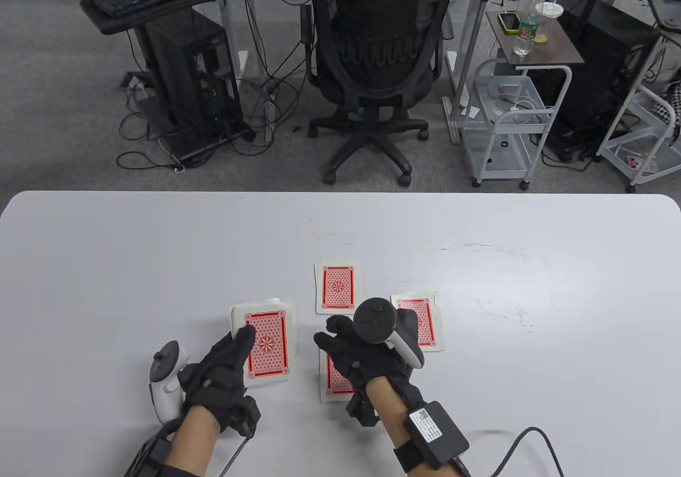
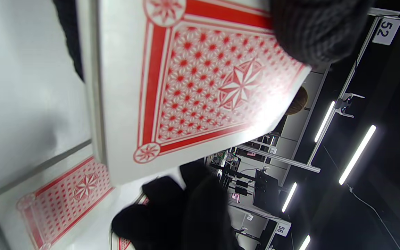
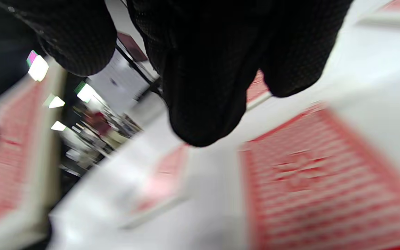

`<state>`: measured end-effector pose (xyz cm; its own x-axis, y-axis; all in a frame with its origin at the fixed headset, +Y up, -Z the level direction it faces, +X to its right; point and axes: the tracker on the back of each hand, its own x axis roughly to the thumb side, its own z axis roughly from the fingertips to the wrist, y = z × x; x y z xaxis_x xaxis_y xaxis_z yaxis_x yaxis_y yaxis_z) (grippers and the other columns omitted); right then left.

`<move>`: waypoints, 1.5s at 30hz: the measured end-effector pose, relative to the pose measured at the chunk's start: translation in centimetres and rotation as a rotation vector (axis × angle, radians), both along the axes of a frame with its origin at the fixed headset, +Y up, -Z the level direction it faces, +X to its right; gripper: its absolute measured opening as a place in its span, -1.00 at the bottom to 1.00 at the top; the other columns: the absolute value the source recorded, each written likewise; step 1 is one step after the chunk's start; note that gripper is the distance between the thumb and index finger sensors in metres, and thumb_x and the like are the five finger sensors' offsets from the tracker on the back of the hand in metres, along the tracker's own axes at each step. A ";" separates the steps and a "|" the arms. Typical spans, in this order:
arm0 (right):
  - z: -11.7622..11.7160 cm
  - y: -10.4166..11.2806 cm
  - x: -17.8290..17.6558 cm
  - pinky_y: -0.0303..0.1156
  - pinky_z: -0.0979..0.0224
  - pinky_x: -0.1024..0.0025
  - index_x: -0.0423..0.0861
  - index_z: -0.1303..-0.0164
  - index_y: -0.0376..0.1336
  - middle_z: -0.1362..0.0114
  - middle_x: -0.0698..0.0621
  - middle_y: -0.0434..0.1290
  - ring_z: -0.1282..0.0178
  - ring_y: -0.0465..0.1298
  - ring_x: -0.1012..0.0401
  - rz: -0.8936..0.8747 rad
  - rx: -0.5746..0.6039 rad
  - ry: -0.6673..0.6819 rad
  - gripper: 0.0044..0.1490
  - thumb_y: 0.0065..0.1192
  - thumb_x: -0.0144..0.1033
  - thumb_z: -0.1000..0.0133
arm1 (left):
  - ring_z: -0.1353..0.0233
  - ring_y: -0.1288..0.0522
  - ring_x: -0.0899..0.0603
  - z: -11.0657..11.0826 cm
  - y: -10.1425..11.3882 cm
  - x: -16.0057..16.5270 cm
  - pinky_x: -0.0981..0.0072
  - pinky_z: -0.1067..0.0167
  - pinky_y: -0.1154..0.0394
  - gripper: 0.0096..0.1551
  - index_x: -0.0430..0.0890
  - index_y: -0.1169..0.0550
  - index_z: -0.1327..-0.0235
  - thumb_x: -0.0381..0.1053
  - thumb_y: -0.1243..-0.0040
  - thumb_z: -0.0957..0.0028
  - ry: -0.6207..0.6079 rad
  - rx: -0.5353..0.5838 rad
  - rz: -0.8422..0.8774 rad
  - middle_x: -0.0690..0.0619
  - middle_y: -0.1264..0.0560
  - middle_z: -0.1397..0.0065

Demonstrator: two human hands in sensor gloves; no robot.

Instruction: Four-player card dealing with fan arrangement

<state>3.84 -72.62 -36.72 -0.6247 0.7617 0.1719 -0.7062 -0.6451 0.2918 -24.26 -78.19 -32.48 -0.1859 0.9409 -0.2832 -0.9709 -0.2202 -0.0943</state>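
The deck (image 1: 264, 343) sits face down in the left hand (image 1: 221, 373), fingers curled around it and the thumb lying on the top card, probably so single cards can be slid off toward the other hand. Just right of it, the right hand (image 1: 357, 350) hovers low over the nearest dealt pile (image 1: 336, 380); its fingers (image 3: 200, 104) hang loosely and seem to pinch nothing, though the blurred wrist view leaves that uncertain. A second pile (image 1: 337, 287) lies beyond those fingers and a third (image 1: 423, 320) to their right, all flat on the white counter (image 1: 106, 264), spaced like players' seats. No fourth pile shows. The backs carry a red star pattern without readable branding; hanging tags behind the deck read 52 (image 2: 384, 29) and 56 (image 2: 279, 229).
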 end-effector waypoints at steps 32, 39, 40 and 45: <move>-8.1 -0.8 -9.4 0.50 -0.15 -0.02 -0.41 -0.52 0.03 -0.13 -0.02 0.50 0.35 0.68 0.27 0.239 -0.081 -0.070 -0.02 0.44 -0.20 -0.10 | -0.20 -0.71 -0.14 -0.6 -1.0 -8.6 0.02 -0.09 -0.65 -0.45 0.15 -0.51 -0.28 0.32 -0.20 -0.08 0.279 -0.097 0.008 0.18 -0.63 -0.30; -8.8 -3.0 -13.3 0.54 -0.11 0.06 -0.36 -0.53 0.05 -0.06 0.05 0.53 0.42 0.66 0.37 0.782 0.002 -0.080 0.01 0.44 -0.06 -0.10 | -0.19 -0.72 -0.14 -1.0 -1.0 -8.2 0.03 -0.09 -0.65 -0.46 0.14 -0.51 -0.28 0.32 -0.20 -0.08 0.256 -0.088 0.006 0.18 -0.63 -0.30; -8.8 -3.4 -13.6 0.54 -0.10 0.07 -0.34 -0.53 0.07 -0.05 0.06 0.54 0.43 0.66 0.38 0.853 0.016 -0.074 0.01 0.44 -0.02 -0.10 | -0.19 -0.72 -0.14 -1.1 -0.9 -8.1 0.02 -0.08 -0.65 -0.45 0.15 -0.51 -0.28 0.32 -0.21 -0.08 0.252 -0.085 0.005 0.18 -0.63 -0.30; -8.2 -2.6 -13.2 0.52 -0.13 0.05 -0.28 -0.53 0.11 -0.07 0.07 0.54 0.40 0.66 0.35 0.810 0.057 -0.055 -0.05 0.38 0.04 -0.12 | -0.18 -0.72 -0.14 -1.2 -0.8 -7.5 0.02 -0.07 -0.66 -0.45 0.14 -0.51 -0.27 0.32 -0.21 -0.07 0.228 -0.073 0.002 0.18 -0.64 -0.29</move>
